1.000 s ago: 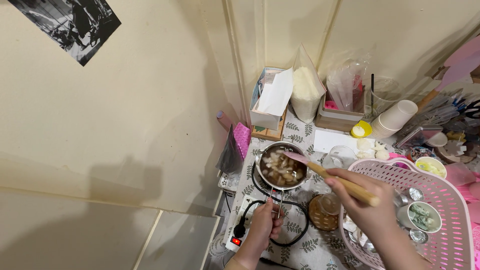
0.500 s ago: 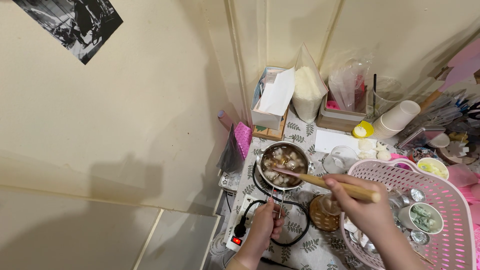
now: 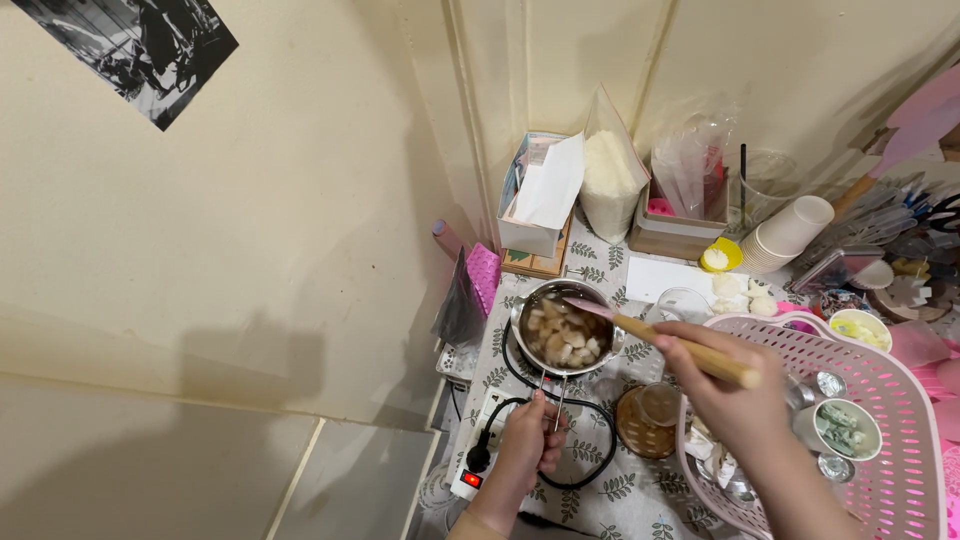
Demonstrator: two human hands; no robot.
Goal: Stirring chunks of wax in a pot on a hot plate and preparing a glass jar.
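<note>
Over pot point(image 3: 563, 333) rim, spatula point(image 3: 660, 340) tip.

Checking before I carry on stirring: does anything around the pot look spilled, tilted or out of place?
Nothing spilled. The small metal pot sits level, its chunks inside. One oddity: a black cable loops right around the pot's base, close beside the left hand on the handle.
</note>
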